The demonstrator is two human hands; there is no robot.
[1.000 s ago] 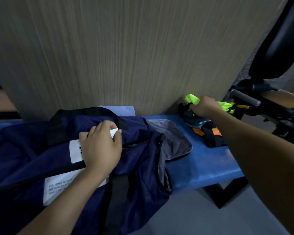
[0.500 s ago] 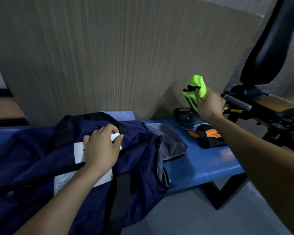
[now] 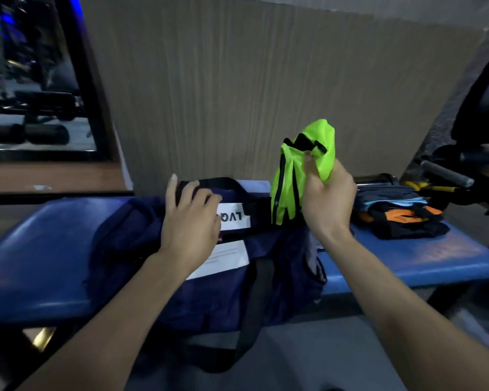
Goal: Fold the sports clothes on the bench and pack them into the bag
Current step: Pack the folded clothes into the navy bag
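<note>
A wood-grain wall panel point(image 3: 237, 94) with fine vertical lines fills the background. To its left hangs a dark-framed mirror point(image 3: 34, 80) that reflects blurred gym equipment under blue light, with a brown ledge point(image 3: 48, 176) just below it. At the far right stands a black exercise machine point(image 3: 480, 108), its grey bar handle point(image 3: 446, 173) jutting out. Near that handle lies a yellow-handled tool point(image 3: 432, 188). The floor point(image 3: 308, 356) is grey.
</note>
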